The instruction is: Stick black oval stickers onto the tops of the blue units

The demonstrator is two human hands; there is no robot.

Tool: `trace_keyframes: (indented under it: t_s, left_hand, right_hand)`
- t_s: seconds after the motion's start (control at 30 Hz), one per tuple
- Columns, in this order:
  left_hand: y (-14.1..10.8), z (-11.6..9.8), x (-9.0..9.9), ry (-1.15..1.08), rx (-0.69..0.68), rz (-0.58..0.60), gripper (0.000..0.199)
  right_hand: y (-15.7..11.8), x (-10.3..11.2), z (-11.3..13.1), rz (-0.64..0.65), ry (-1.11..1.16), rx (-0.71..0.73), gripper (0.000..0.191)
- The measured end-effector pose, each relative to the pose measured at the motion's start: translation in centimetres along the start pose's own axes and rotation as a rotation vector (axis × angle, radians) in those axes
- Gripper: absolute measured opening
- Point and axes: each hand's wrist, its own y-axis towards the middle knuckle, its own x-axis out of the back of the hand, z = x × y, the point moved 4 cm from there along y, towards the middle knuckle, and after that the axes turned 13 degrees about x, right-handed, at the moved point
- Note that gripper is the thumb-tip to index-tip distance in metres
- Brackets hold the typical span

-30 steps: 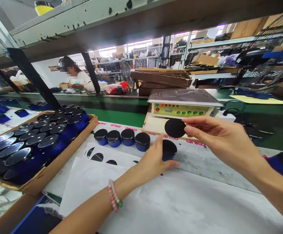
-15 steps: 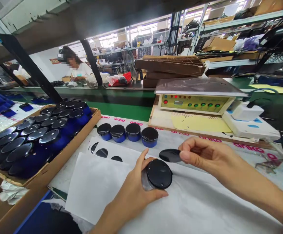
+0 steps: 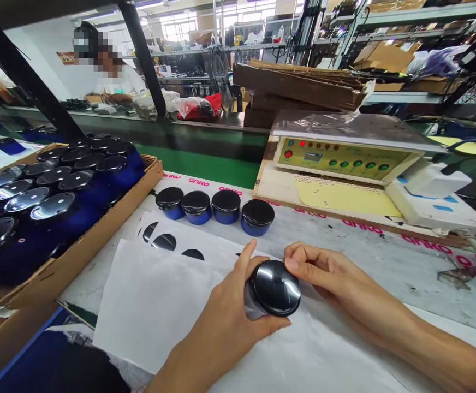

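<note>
L hand [image 3: 238, 305] has its grip curled approx. halfway round a blk-topped round piece [image 3: 277, 289], thumb on near side, fingers on far side, piece held tilted w/ top toward camera, over the white sheets [image 3: 156, 300], approx. ctr of view. R hand [image 3: 323, 267] is at the far-right edge of that top: thumb on rim, fingers bunched together behind; can't tell if R grip pinches anything there. Edges: sheets' L side runs diag. near the worktop [image 3: 414, 273] L edge, w/ a narrow bare strip btwn sheets & carton [image 3: 150, 177]. Far side, row of blk/blue pots [image 3: 225, 207] stands just beyond sheets, w/ bare worktop btwn the R-most pot & the hands; farther back, the front edge of the wooden board [image 3: 279, 191] under the control box [image 3: 348, 158] closes things off. Most open room = R of R hand, bare worktop up to a clear plastic scrap [image 3: 459, 275]. Counts: 1 piece in L hand; 4 pots in the row, R-most set slightly apart; 3 blk discs [image 3: 164, 242] partly showing on sheets, plus 1 dark sliver nearer the hands; control box x1, w/ 5 green btns & 1 red; yellow card [image 3: 344, 199] x1. Carton is packed w/ more blk-topped pieces, overlapped, no sure count. 1 person [image 3: 119, 79] sits across, far L.
</note>
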Motion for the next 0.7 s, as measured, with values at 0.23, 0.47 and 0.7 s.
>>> trace_keyframes:
  t_s: [0.23,0.47,0.7]
  left_hand:
    - [-0.22,-0.06,0.04,0.012,0.008,0.003,0.099]
    - [-0.27,0.07,0.04,0.01,0.002,0.003,0.095]
    - [-0.32,-0.29,0.1,0.008,0.084,0.005,0.09]
  right_hand:
    - [0.0,0.11,-0.17,0.007,-0.084,0.084,0.028]
    - [-0.05,-0.09,0.24,-0.016,-0.274,0.185,0.031]
    - [-0.36,0.01,-0.03,-0.016,-0.422,0.281,0.026]
